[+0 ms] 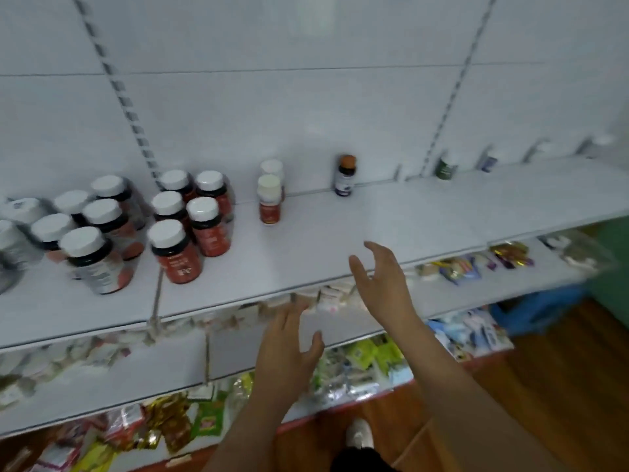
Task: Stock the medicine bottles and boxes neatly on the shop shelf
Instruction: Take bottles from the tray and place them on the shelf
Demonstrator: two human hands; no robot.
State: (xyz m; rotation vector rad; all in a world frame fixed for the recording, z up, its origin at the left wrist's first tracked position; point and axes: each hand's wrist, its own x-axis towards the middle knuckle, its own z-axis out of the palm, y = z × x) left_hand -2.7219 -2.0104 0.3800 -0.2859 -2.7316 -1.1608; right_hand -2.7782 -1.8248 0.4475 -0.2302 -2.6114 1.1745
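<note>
On the top shelf (391, 226), a bottle cluster (190, 219) stands at 9 o'clock, with a second cluster (85, 229) further left. Two small bottles (270, 195) stand one behind the other near centre, and a lone bottle (345, 175) at 1 o'clock touches the back wall. The left hand (289, 349) and right hand (381, 277) hover before the shelf edge, above the lower shelves (102, 373) of packets.

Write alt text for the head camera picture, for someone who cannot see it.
Two empty hands, left hand and right hand, reach open toward a white shop shelf. Red bottles with white caps cluster at its left; one dark bottle stands alone at the back.
</note>
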